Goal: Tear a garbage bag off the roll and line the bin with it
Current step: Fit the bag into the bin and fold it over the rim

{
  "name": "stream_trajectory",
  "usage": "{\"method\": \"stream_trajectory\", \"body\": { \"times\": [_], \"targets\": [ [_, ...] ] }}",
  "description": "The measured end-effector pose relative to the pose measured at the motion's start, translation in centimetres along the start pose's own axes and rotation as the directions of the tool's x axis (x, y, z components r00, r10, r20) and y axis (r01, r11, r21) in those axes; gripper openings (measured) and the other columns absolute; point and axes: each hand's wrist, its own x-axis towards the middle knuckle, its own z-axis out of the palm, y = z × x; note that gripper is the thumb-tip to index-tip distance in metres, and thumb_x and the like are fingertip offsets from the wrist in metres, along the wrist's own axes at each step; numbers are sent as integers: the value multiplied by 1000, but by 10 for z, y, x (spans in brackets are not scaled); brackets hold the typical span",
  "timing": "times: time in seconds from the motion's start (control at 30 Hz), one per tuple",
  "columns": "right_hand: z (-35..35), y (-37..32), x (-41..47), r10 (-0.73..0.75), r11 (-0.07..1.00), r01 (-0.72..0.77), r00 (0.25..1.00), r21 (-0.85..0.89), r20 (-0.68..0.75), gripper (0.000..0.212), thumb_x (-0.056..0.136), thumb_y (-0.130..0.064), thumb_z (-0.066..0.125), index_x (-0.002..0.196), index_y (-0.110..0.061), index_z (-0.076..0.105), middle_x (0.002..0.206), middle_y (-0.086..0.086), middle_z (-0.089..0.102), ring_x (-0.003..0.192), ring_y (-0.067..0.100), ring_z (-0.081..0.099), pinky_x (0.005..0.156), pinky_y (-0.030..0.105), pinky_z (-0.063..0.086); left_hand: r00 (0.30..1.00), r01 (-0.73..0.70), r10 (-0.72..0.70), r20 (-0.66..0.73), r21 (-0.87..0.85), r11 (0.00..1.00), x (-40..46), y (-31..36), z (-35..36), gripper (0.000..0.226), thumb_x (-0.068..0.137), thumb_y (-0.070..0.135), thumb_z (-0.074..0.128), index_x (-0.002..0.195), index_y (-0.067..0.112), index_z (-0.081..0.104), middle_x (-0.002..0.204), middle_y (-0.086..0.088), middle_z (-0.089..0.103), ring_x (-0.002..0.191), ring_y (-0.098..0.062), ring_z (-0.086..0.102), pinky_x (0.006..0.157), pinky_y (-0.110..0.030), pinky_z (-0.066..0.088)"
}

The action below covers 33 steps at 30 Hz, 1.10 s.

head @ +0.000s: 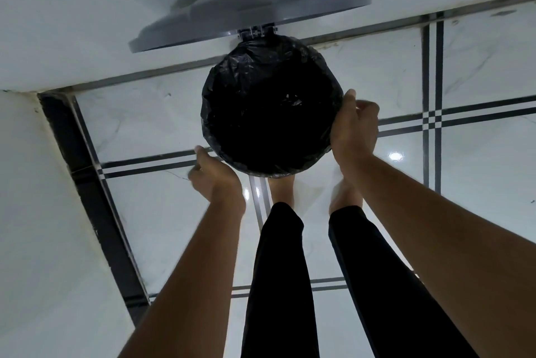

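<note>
- Head view, looking straight down: the round bin (249,33), only its hinge end showing, stands on the glossy white tiled floor (478,212) between your two hands, wrapped in the crinkled black plastic garbage bag (269,114), which is already folded over the rim all the way round.
- The grey round plastic lid (261,6) is tipped up and back on its hinge at the far side, away from you, so the mouth is wide open.
- Your right hand (355,128) is on the right side of the rim, thumb up along the bag's edge and fingers curled, seemingly pinching the folded-over plastic there.
- Your left hand (216,176) sits lower, at the near-left of the rim, fingers tucked under the bag's overhang; blurred, so I cannot tell if they grip the plastic or just touch it.
- Here's what matters: the rim runs as a circle between the two hands, with the near edge loosest-looking. The left hand is closer to that slack, so I'd judge it does the next tuck.
- No roll in sight.
</note>
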Motion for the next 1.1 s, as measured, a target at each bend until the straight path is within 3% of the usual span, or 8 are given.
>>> {"method": "stream_trajectory", "body": {
  "times": [0.07, 0.13, 0.27, 0.5, 0.67, 0.77, 0.97, 1.1],
  "targets": [
    [2, -7, -1, -175, 982, 176, 984, -63, 14, 62, 110, -58, 42, 147, -11, 57, 146, 5, 66, 135, 25, 62, 113, 44, 50, 964, -260, 263, -31, 81, 962, 11, 19, 4, 50, 102, 51, 50, 99, 2, 60, 100, -8, 68, 92, -30, 65, 95, -47, 55],
    [7, -13, 3, -284, 951, 289, 957, -111, 59, 60, 110, -57, 43, 147, -13, 58, 143, 3, 67, 133, 23, 62, 111, 41, 50, 885, -458, 464, 14, 200, 866, 22, 37, 12, 54, 102, 51, 50, 116, 1, 66, 118, -11, 70, 109, -30, 66, 99, -42, 52],
    [20, -35, 11, -474, 849, 497, 867, -182, 153, 56, 109, -57, 42, 145, -17, 61, 136, 0, 69, 131, 25, 64, 109, 43, 50, 704, -710, 652, 281, 301, 637, 30, 79, 38, 36, 109, 45, 49, 122, 15, 67, 122, 6, 65, 113, -13, 60, 110, -37, 45],
    [37, -58, 24, -545, 677, 637, 771, -370, 330, 60, 113, -58, 34, 157, -22, 53, 152, 7, 65, 140, 35, 58, 110, 50, 43, 639, -766, 487, 596, 430, 479, 26, 109, 65, 53, 111, 55, 33, 118, 19, 71, 123, -6, 74, 120, -33, 64, 112, -49, 46],
    [42, -59, 33, -447, 698, 579, 812, -421, 375, 57, 114, -62, 28, 143, -24, 58, 142, 8, 68, 134, 37, 59, 105, 52, 41, 747, -630, 294, 596, 494, 599, 40, 123, 75, 76, 103, 72, 32, 134, 16, 73, 138, -14, 72, 129, -33, 65, 118, -51, 45],
    [41, -66, 39, -384, 738, 519, 848, -431, 364, 64, 112, -66, 25, 144, -24, 60, 143, 9, 69, 137, 37, 59, 112, 54, 43, 725, -639, 286, 627, 457, 618, 49, 129, 79, 84, 95, 75, 34, 126, 7, 74, 132, -22, 73, 123, -40, 69, 112, -50, 50],
    [40, -68, 45, -424, 779, 520, 848, -351, 317, 61, 109, -69, 32, 139, -24, 61, 135, 3, 72, 130, 30, 64, 111, 52, 48, 694, -612, 230, 683, 390, 687, 112, 116, 101, 104, 61, 103, 47, 128, 31, 78, 131, -3, 78, 124, -27, 71, 118, -49, 47],
    [43, -68, 48, -333, 789, 457, 880, -410, 339, 73, 109, -73, 23, 148, -24, 60, 146, 10, 66, 143, 37, 53, 116, 56, 41, 673, -674, 297, 677, 397, 623, 54, 123, 79, 66, 90, 82, 43, 126, 33, 67, 137, -2, 60, 129, -28, 61, 121, -51, 39]
  ]
}}
